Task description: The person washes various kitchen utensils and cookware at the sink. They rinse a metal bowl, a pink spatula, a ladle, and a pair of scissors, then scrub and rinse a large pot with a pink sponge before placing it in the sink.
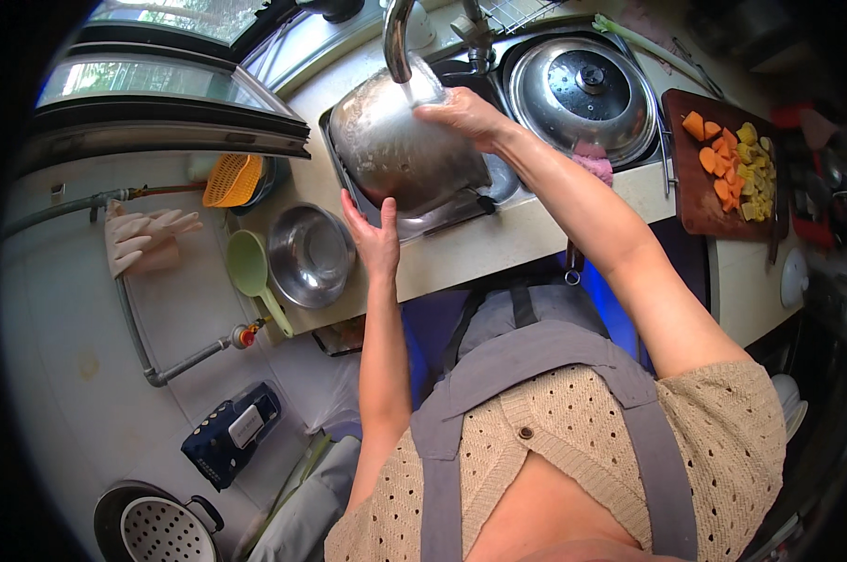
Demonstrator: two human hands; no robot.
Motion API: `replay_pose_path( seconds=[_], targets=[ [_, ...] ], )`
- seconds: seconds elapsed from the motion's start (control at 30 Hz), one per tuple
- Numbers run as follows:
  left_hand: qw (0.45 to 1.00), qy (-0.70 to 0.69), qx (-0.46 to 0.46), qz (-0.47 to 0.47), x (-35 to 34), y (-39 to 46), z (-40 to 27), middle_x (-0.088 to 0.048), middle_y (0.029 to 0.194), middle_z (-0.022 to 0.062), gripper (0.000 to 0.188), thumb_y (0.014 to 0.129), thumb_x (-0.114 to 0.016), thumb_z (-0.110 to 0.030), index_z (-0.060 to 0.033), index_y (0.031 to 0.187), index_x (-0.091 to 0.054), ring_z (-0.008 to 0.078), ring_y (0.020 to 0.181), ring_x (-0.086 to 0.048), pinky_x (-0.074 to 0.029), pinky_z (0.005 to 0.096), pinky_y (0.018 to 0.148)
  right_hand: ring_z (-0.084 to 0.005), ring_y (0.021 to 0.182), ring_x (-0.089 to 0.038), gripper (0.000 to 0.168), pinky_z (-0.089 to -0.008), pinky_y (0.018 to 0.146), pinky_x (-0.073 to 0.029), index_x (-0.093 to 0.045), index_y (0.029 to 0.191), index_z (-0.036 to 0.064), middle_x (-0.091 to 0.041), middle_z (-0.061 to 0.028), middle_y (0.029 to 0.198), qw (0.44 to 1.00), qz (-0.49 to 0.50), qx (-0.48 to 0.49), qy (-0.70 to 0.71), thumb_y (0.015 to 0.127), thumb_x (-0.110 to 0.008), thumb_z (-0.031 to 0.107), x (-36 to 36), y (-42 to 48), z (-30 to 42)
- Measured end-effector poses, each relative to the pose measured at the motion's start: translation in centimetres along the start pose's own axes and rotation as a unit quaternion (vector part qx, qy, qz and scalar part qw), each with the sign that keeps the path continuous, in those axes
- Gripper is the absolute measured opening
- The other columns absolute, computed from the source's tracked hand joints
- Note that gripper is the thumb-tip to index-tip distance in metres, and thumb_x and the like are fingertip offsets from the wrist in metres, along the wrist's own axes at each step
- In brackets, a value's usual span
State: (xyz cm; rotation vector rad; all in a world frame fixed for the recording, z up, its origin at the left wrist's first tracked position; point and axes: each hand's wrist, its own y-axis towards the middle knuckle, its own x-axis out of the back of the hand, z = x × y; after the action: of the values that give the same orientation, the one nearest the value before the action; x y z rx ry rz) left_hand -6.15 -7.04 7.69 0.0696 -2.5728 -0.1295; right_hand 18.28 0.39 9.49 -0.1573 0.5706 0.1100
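Note:
A large steel pot (pixel 409 151) lies tilted on its side over the left sink basin (pixel 434 226). Water runs from the chrome faucet (pixel 398 42) onto its upper side near the rim. My right hand (pixel 465 118) grips the pot there, thumb on the outer wall, the other fingers mostly hidden. At the pot's lower left, my left hand (pixel 377 242) is raised with thumb and fingers apart. Its fingertips are close to the pot's lower edge; whether they touch it is unclear.
A domed lid (pixel 535 91) covers the right basin, a pink cloth (pixel 592 163) below it. Cut orange and yellow pieces lie on a brown cutting board (pixel 690 197). Left are a steel bowl (pixel 309 256), a green ladle (pixel 246 263), a yellow basket (pixel 232 181) and an open window (pixel 163 130).

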Motion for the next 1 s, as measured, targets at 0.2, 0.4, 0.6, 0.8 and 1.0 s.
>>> replay_pose_path(
  seconds=[0.2, 0.4, 0.6, 0.8, 1.0],
  targets=[
    [0.998, -0.044, -0.033, -0.020, 1.9, 3.5, -2.0, -0.033, 0.141, 0.0228, 0.076, 0.089, -0.058, -0.045, 0.0027, 0.140, -0.027, 0.0327, 0.130, -0.036, -0.035, 0.0418, 0.103, -0.0310, 0.072, -0.063, 0.038, -0.0406, 0.064, -0.049, -0.064, 0.080, -0.008, -0.063, -0.0242, 0.076, 0.814, 0.097, 0.030, -0.572, 0.070, -0.074, 0.027, -4.4, 1.1, 0.9],
    [0.981, -0.112, 0.152, 0.040, 1.9, 7.1, 3.1, -0.053, 0.117, 0.0120, 0.064, 0.090, -0.052, -0.052, 0.0016, 0.125, -0.047, 0.0200, 0.100, -0.052, -0.043, 0.0316, 0.085, -0.0334, 0.088, -0.065, 0.028, -0.0437, 0.072, -0.052, -0.068, 0.090, 0.005, -0.067, -0.0169, 0.089, 0.643, 0.166, -0.061, -0.745, 0.070, -0.074, 0.024, -9.1, -3.1, 2.3],
    [0.940, -0.182, 0.277, 0.085, 2.7, 5.7, 3.3, -0.053, 0.111, 0.0063, 0.065, 0.085, -0.052, -0.061, -0.0039, 0.115, -0.053, 0.0170, 0.092, -0.051, -0.043, 0.0304, 0.073, -0.0311, 0.091, -0.064, 0.035, -0.0409, 0.077, -0.051, -0.068, 0.103, 0.010, -0.067, -0.0145, 0.094, 0.578, 0.200, -0.092, -0.786, 0.071, -0.072, 0.024, -11.5, -4.4, 4.9],
    [0.879, -0.319, 0.336, 0.116, 2.3, 4.6, 4.9, -0.056, 0.109, 0.0076, 0.057, 0.086, -0.057, -0.053, -0.0053, 0.116, -0.051, 0.0178, 0.090, -0.055, -0.047, 0.0304, 0.068, -0.0332, 0.077, -0.064, 0.022, -0.0432, 0.067, -0.050, -0.066, 0.084, 0.006, -0.065, -0.0122, 0.072, 0.550, 0.233, -0.068, -0.799, 0.072, -0.073, 0.023, -14.3, -5.9, 9.3],
    [0.822, -0.424, 0.341, 0.169, 1.7, 5.0, 6.0, -0.061, 0.081, 0.0051, 0.029, 0.082, -0.064, -0.013, 0.0047, 0.104, -0.059, 0.0108, 0.062, -0.057, -0.048, 0.0236, 0.059, -0.0303, 0.067, -0.065, 0.013, -0.0397, 0.059, -0.050, -0.067, 0.079, 0.008, -0.063, -0.0128, 0.065, 0.439, 0.310, -0.105, -0.837, 0.074, -0.070, 0.020, -16.7, -7.7, 11.0]
  ],
)
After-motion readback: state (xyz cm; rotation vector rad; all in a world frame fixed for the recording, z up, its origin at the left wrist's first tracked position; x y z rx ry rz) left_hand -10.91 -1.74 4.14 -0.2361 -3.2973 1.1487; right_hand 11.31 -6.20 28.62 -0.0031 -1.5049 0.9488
